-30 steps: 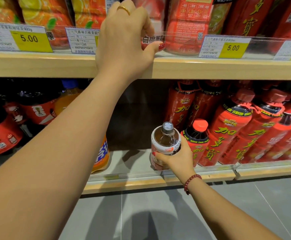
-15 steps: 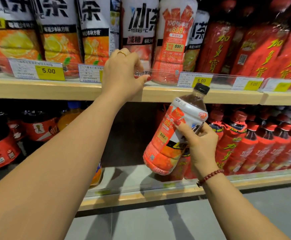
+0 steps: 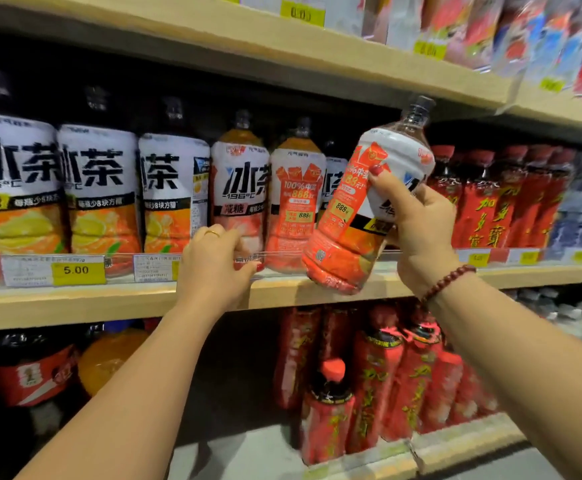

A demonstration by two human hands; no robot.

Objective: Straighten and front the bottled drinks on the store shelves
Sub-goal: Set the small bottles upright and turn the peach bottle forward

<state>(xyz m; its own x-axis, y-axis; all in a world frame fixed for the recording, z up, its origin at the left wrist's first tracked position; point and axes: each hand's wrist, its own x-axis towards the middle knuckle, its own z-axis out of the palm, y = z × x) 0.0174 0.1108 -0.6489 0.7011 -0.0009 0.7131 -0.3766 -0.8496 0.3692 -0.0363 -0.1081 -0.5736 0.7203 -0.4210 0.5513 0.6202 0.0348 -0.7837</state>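
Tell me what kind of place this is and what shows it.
Most likely a shop's drinks aisle: tiered wooden shelves, rows of iced tea bottles, and a yellow price tag marked 5.00 behind a clear rail. The left hand grips that rail; the right hand holds a bottle.

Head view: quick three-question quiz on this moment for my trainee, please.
1. True or false: the right hand holds the tea bottle upright.
2. The left hand grips: A) the middle shelf's clear rail; B) a bottle cap; C) a bottle's neck.
3. Fill in: the yellow price tag left of that hand reads ____.
Key: 1 false, it is tilted; 2 A; 3 5.00.
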